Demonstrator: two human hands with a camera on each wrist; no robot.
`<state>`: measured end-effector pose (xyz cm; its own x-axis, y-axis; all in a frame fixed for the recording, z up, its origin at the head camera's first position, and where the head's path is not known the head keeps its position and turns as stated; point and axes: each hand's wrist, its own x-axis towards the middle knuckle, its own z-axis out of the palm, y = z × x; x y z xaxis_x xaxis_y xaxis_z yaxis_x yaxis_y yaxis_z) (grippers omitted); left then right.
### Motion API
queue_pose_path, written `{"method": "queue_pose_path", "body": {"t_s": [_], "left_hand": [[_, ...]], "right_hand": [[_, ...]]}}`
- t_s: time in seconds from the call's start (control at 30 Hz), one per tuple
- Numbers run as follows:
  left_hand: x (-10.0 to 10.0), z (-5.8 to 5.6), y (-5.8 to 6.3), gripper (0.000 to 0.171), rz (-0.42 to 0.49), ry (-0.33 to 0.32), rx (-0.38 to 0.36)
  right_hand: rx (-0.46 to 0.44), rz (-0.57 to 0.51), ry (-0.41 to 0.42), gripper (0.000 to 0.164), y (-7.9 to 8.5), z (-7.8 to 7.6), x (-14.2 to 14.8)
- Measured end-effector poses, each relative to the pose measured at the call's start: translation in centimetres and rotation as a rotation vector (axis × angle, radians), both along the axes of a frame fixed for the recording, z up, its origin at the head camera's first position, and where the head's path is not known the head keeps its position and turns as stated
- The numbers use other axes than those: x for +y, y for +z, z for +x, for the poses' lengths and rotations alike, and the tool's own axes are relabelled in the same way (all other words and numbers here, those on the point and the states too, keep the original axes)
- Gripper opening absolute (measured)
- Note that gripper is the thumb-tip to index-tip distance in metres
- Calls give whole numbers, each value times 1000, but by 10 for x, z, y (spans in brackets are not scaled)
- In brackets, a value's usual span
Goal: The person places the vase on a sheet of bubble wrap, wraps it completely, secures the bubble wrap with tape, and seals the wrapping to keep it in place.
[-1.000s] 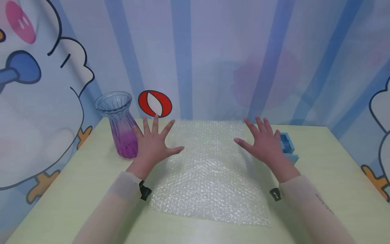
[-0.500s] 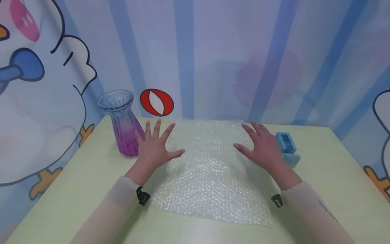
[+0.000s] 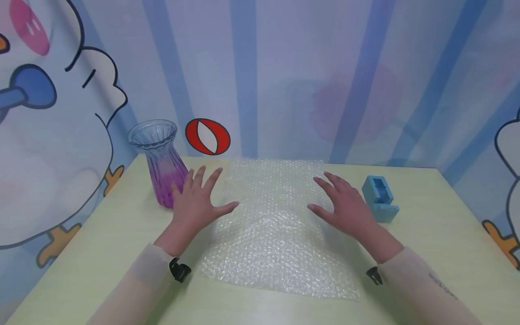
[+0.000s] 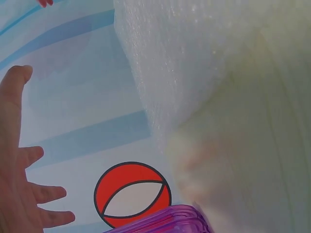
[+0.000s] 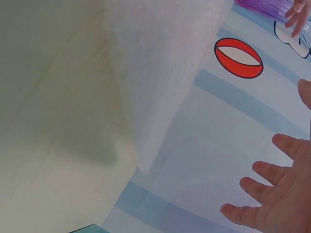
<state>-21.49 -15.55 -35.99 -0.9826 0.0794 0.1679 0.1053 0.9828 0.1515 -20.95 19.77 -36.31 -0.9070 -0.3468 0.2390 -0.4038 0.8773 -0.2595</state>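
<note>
A sheet of bubble wrap lies flat on the pale table, between both hands. My left hand hovers over its left side with fingers spread, holding nothing, and overlaps the vase in the head view. That glass vase, blue above and purple below, stands upright at the left. Over the sheet's right side my right hand is held with fingers apart and nothing in them. Just right of it sits a light blue block-like object with a recess. The left wrist view also shows the vase's purple base.
Behind the table rises a striped blue backdrop with printed cartoon figures and a red and white oval. The table's back edge meets this backdrop.
Both hands have come slightly lower and nearer the body, the left one also moving a little left. More of the blue object now shows beside the right hand. The bubble wrap has stayed put.
</note>
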Motion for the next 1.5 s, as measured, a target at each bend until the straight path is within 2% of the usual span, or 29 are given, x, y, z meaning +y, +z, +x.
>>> {"method": "queue_pose_path", "body": {"t_s": [0.33,0.9,1.17,1.5], "left_hand": [[-13,10,-1,89,58,3,44],[-25,22,0,80,168,-48,90],[-35,23,9,79,220,-61,41],[-58,24,19,80,307,-15,-17]], "right_hand": [[60,29,59,69,-14,4,2],[94,62,112,66,-20,15,0],[82,63,133,66,-17,18,-3],[56,29,165,66,-15,15,-9]]}}
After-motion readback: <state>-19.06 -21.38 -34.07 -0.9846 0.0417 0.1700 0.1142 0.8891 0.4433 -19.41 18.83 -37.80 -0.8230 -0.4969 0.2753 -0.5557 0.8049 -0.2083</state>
